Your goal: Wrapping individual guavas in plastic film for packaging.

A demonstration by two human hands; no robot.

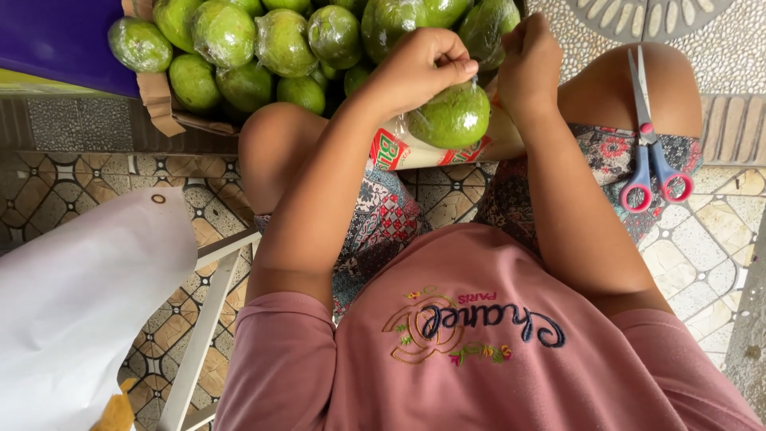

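From up here I look straight down on a pink shirt with embroidery on the chest and patterned shorts over bare knees, the person seated above a floor of worn geometric tiles in browns and greys. To one side a white plastic bag (76,303) bulges, smooth and matte, beside a pale metal frame (203,319). On the right knee I see scissors (650,136) lying flat, steel blades shut, red and blue handle loops toward me. Further out, between the knees, the left hand (419,68) curls over a round green fruit (451,116), its fingers pressed together and pinching the thin clear film at the top of it. The right hand (528,64) is balled tight just beside it; I cannot tell what it pinches. Under the fruit sits a roll of film with a red and white label (407,150). Beyond the hands a cardboard box (159,104) holds a heap of glossy film-wrapped green fruits (271,40).
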